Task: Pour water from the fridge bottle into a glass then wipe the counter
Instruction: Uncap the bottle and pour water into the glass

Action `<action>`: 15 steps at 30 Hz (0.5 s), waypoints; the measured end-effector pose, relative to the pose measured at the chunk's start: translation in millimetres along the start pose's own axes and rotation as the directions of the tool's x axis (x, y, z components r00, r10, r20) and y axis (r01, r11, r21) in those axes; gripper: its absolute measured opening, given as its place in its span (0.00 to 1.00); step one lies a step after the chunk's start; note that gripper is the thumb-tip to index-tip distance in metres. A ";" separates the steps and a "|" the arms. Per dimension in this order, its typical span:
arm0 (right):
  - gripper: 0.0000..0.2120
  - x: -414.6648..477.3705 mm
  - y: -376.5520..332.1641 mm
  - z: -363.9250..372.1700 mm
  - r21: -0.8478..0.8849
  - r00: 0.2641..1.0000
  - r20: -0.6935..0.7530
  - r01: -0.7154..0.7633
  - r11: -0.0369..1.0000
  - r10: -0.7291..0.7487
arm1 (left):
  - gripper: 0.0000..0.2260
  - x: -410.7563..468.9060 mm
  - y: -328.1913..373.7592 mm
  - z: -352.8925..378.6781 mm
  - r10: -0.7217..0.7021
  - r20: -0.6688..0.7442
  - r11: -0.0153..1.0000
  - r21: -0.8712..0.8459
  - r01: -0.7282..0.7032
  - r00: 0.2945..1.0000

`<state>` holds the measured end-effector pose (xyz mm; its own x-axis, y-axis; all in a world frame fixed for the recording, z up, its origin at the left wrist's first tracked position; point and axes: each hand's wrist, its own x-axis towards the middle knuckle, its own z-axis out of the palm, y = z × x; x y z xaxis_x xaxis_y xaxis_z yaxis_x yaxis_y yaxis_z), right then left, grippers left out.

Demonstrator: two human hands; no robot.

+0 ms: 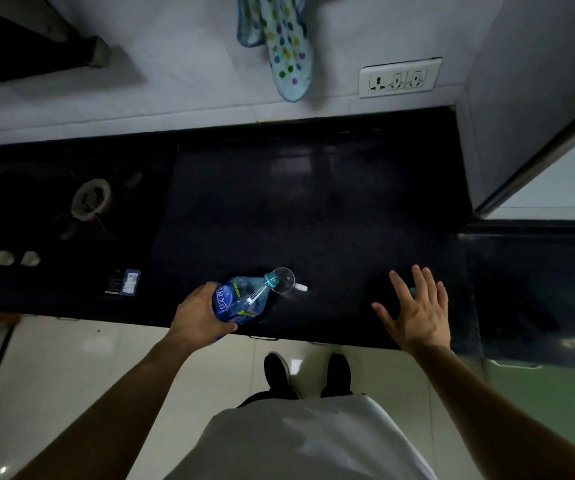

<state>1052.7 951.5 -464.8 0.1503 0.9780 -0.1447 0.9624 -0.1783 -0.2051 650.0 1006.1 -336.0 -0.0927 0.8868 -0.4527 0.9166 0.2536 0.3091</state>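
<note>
Pouring is the step in hand, by my judgement: the left hand (200,315) is wrapping its fingers and thumb round the lower body of the clear plastic water bottle with the blue label (241,299), clamping it firmly, and is holding it tipped just to the near left of the small clear glass with a pale handle (285,280). The bottle's long axis is running from the hand up and rightward to the glass, with the neck and its teal ring lying at the glass's rim and the mouth pointing into it, base end nearest the person. Whether water is actually flowing is too fine to tell. The glass is standing near the front edge of the glossy black stone counter (313,220). To the right of the glass, well apart from it, the right hand (417,315) is spreading flat with fingers straight and apart, gripping nothing; whether it is touching the counter I cannot tell. Far beyond the glass, a pale blue spotted cloth (287,46) is hanging on the wall. The next move is probably calling for a steady tilt, then righting the bottle before reaching for a cloth.
</note>
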 end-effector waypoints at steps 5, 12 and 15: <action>0.39 0.7 1.5 2.6 -0.007 1.000 0.006 -0.005 1.000 0.005 | 0.36 -1.1 -1.7 0.6 -0.009 0.000 0.999 0.039 0.009 1.000; 0.39 1.3 2.4 4.7 0.000 1.000 0.005 -0.009 1.000 0.009 | 0.35 -4.1 -3.7 0.3 -0.028 0.014 0.998 0.061 0.027 1.000; 0.39 0.9 1.3 3.9 -0.004 1.000 0.002 -0.007 1.000 0.007 | 0.35 -5.7 -5.1 -0.6 -0.035 0.012 0.997 0.069 0.034 0.999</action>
<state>1053.3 951.8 -469.0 0.1567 0.9765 -0.1477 0.9622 -0.1847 -0.2002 645.6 999.9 -334.5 -0.1199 0.8725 -0.4736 0.9377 0.2563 0.2346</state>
